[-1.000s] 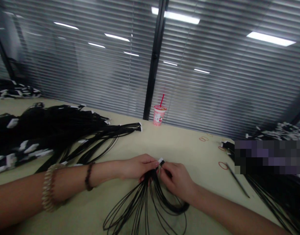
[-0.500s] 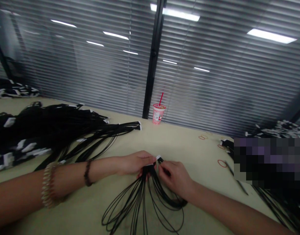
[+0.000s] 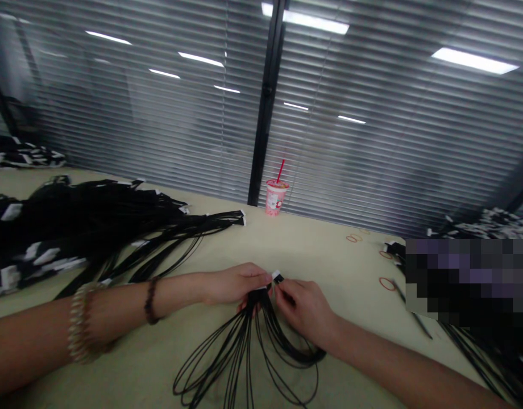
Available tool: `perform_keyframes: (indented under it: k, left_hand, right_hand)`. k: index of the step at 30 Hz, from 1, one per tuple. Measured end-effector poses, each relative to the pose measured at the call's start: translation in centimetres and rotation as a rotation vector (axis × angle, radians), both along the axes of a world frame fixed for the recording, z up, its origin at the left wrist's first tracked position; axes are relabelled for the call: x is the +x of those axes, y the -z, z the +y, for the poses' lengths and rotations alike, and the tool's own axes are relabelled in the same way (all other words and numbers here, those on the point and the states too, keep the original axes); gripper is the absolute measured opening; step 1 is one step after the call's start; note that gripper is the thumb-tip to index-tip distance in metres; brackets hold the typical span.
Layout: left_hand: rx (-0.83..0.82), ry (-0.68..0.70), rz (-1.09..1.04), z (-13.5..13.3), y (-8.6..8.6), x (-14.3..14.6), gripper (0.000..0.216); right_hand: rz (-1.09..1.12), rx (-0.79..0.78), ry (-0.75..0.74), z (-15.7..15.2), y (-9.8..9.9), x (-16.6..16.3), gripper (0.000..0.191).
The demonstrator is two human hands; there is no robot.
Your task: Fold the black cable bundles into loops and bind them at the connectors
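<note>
A bundle of thin black cables (image 3: 240, 346) hangs in loops below my two hands, over the pale table (image 3: 330, 369). My left hand (image 3: 247, 282) is closed around the upper end of this bundle, thumb on top. Close beside it, my right hand (image 3: 306, 307) pinches a cable end with a white connector (image 3: 277, 276) showing above its fingertips. The two hands almost touch at the connector. Fingers of the left hand under the bundle are partly hidden.
A large pile of black cables with white ends (image 3: 103, 210) covers the left side. A pink cup with a red straw (image 3: 275, 197) stands by the blinds. Rubber bands (image 3: 387, 283) and more black cables (image 3: 470, 346) lie at right, beside a blurred-out patch.
Almost nothing differs. Both hands keep their grips, and the cable loops have swung slightly left.
</note>
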State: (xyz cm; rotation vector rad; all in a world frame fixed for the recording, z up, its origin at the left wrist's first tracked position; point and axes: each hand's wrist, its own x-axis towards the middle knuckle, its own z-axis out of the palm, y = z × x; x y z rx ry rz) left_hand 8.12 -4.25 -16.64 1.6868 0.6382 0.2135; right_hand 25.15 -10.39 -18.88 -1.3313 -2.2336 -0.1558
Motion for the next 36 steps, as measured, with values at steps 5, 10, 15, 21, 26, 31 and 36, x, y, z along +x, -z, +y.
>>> perform_keyframes:
  k: [5, 10, 15, 21, 26, 31, 36]
  left_hand:
    - [0.129, -0.001, 0.021, -0.5, -0.4, 0.1, 0.044]
    - [0.094, -0.028, -0.020, -0.6, -0.4, 0.3, 0.042]
    - [-0.049, -0.123, -0.062, -0.4, -0.1, 0.4, 0.041]
    - [-0.223, -0.159, -0.155, 0.3, 0.3, 0.0, 0.041]
    - [-0.199, -0.154, -0.138, 0.2, 0.1, 0.0, 0.042]
    - [-0.207, -0.166, -0.168, 0.0, 0.0, 0.2, 0.041]
    - [-0.218, -0.166, -0.174, 0.1, 0.1, 0.1, 0.040]
  right_hand:
    - [-0.030, 0.044, -0.004, -0.2, 0.4, 0.0, 0.022]
    - [-0.017, 0.036, 0.000, -0.1, 0.3, 0.0, 0.023]
    - [0.013, -0.052, 0.047, 0.2, -0.1, 0.4, 0.012]
    - [-0.123, -0.052, -0.016, 1.0, -1.8, 3.6, 0.018]
    - [-0.350, 0.190, -0.146, 1.3, -4.1, 5.5, 0.015]
    - [-0.318, 0.193, -0.430, -1.2, -4.5, 3.0, 0.015]
    - [-0.201, 0.167, -0.472, -3.2, -3.2, 1.0, 0.009]
